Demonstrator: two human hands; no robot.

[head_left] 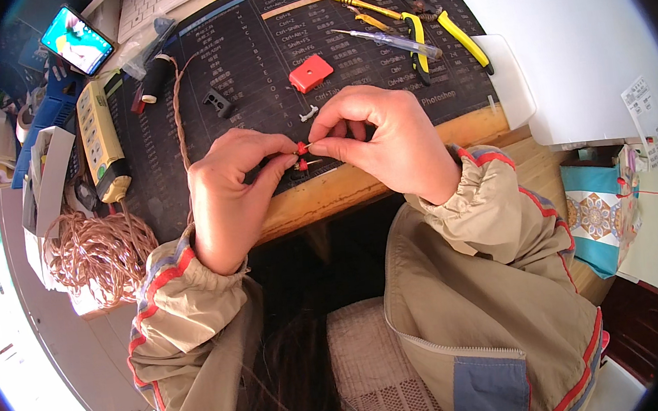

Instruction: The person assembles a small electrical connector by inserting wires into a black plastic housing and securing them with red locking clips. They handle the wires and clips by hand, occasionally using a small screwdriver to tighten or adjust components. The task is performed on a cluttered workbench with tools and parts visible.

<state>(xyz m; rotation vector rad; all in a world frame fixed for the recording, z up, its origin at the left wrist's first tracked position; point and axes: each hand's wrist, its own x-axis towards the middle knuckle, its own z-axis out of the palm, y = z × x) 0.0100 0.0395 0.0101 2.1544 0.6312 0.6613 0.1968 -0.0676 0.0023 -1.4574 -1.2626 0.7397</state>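
Observation:
My left hand (236, 170) pinches a small red piece (301, 148) between thumb and forefinger, near the desk's front edge. It looks like a red-covered wire end, too small to be sure. My right hand (373, 131) closes thumb and forefinger on its other side, the remaining fingers curled. Just below the fingertips shows a second red piece (302, 165) with a thin metallic tip. A brown twisted cord (179, 124) runs down behind my left wrist. Beyond the hands lie a red plastic cover (310, 73), a small grey-white part (309, 113) and a dark grey block (218, 103).
On the black printed desk mat (253, 48), a screwdriver (389, 41) and yellow-black pliers (463, 41) lie at the far right. A power strip (100, 135), coiled cord (98, 253) and lit phone (77, 41) are on the left. A keyboard (162, 2) stands at the back.

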